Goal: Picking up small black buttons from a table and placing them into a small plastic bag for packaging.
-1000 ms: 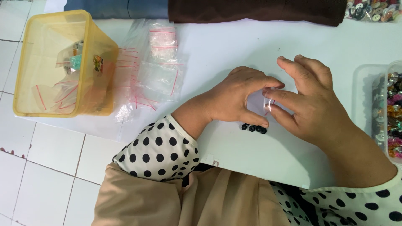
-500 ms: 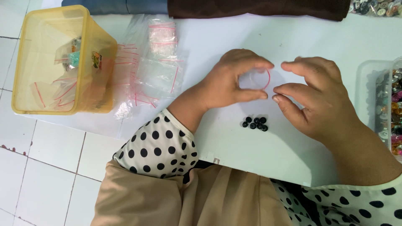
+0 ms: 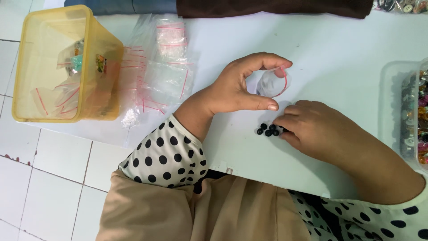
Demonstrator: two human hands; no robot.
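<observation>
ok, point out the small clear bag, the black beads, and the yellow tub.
small clear bag (image 3: pixel 273 82), head view, its clear middle.
black beads (image 3: pixel 268 130), head view, centre bead.
yellow tub (image 3: pixel 20 80), head view, its left wall.

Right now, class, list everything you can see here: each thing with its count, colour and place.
beads: a few, black, on table under right fingertips
bag: one, clear with red strip, held open in left hand
bag pile: many, clear with red strips, table left of centre
tub: one, yellow, left edge, bags inside
tray: one, clear, right edge, mixed beads
cloths: two, blue and brown, top
table: one, white
left hand: pinching bag
right hand: on beads
</observation>
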